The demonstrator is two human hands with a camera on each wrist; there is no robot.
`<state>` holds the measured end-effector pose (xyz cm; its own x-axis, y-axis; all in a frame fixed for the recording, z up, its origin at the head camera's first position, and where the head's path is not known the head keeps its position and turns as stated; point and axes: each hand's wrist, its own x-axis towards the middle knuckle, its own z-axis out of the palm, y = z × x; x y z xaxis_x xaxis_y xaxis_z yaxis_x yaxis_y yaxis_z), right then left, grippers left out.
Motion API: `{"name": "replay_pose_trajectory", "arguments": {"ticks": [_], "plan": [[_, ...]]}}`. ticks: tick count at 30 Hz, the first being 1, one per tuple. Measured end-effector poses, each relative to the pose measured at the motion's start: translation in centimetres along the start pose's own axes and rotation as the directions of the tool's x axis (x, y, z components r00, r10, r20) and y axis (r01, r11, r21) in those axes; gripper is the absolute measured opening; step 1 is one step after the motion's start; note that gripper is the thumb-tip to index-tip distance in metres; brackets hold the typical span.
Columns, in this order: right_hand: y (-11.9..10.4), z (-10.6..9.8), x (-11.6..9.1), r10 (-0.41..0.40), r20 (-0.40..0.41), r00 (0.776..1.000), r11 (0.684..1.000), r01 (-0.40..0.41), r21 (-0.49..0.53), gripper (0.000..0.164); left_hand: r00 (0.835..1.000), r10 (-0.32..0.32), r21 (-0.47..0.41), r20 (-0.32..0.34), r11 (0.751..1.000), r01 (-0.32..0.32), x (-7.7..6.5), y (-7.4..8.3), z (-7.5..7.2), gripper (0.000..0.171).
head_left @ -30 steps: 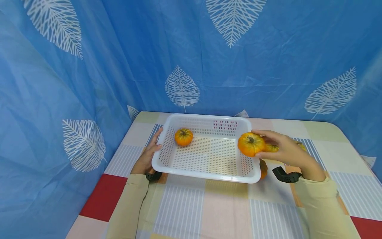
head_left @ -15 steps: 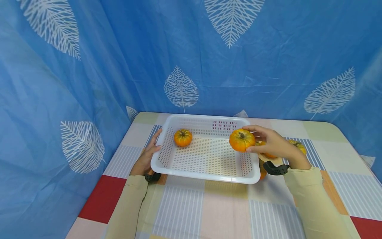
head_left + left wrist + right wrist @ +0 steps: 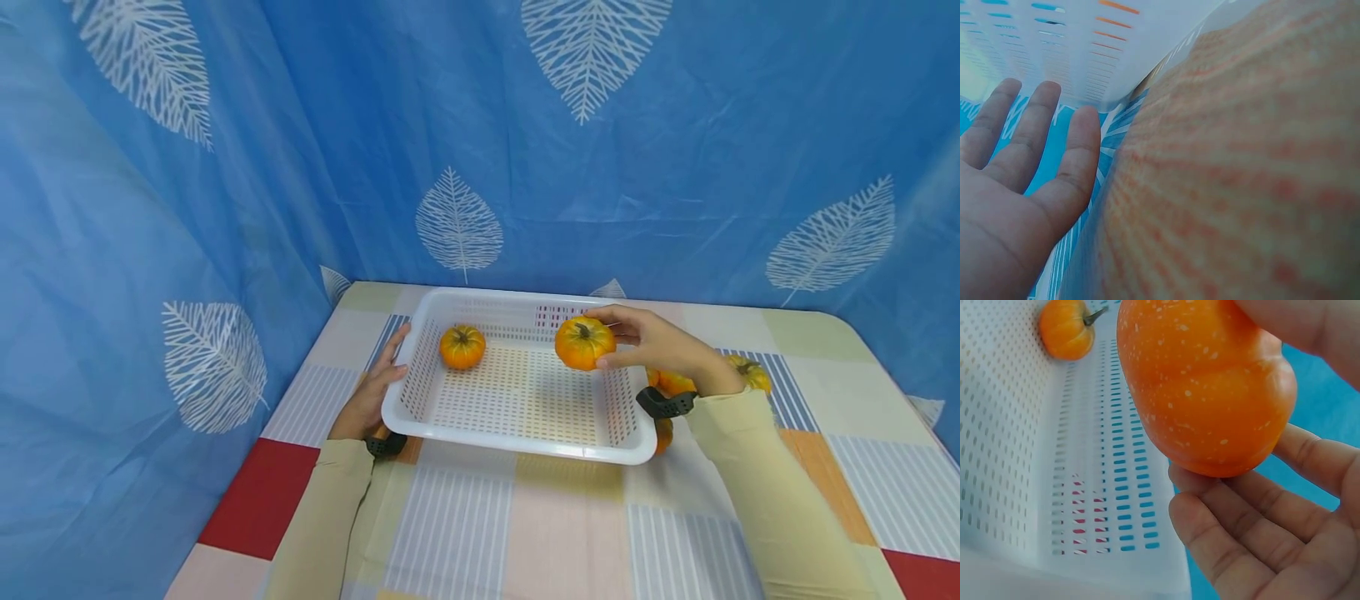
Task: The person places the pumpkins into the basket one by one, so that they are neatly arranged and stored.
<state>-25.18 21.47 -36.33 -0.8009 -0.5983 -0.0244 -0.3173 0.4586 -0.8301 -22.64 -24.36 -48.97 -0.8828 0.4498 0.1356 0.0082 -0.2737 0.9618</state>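
My right hand point(image 3: 652, 340) pinches a small orange pumpkin point(image 3: 583, 343) between thumb and fingers, above the right part of a white perforated plastic basket point(image 3: 517, 444). In the right wrist view the held pumpkin point(image 3: 1204, 387) is speckled and smooth, with fingertips at its underside. Another orange pumpkin point(image 3: 462, 347) with a dark stem sits inside the basket, toward its left end. My left hand point(image 3: 366, 402) is at the basket's left side. Its fingers point(image 3: 1075, 169) are extended beside the basket wall point(image 3: 1072, 56) in the left wrist view; whether they touch it I cannot tell.
Right of the basket, partly behind my right forearm, lie an orange pumpkin point(image 3: 675, 383) and a yellowish one point(image 3: 750, 372). Another pumpkin point(image 3: 663, 435) shows past the basket's right corner. A checked tablecloth point(image 3: 570, 533) covers the table; a blue leaf-patterned curtain point(image 3: 360, 167) hangs behind and at left.
My right hand has carried the pumpkin leftward and slightly away from me, from the basket's right rim to over its inside. The left hand, basket and the pumpkin inside stay put.
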Motion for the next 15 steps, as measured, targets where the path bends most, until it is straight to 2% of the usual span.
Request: {"name": "replay_pose_trajectory", "arguments": {"ticks": [15], "plan": [[0.0, 0.7, 3.2, 0.005, 0.034, 0.999, 1.000, -0.004, -0.026, 0.070, 1.000, -0.006, 0.005, -0.002, 1.000, 0.006, -0.1, -0.1, -0.1, 0.082]]}}
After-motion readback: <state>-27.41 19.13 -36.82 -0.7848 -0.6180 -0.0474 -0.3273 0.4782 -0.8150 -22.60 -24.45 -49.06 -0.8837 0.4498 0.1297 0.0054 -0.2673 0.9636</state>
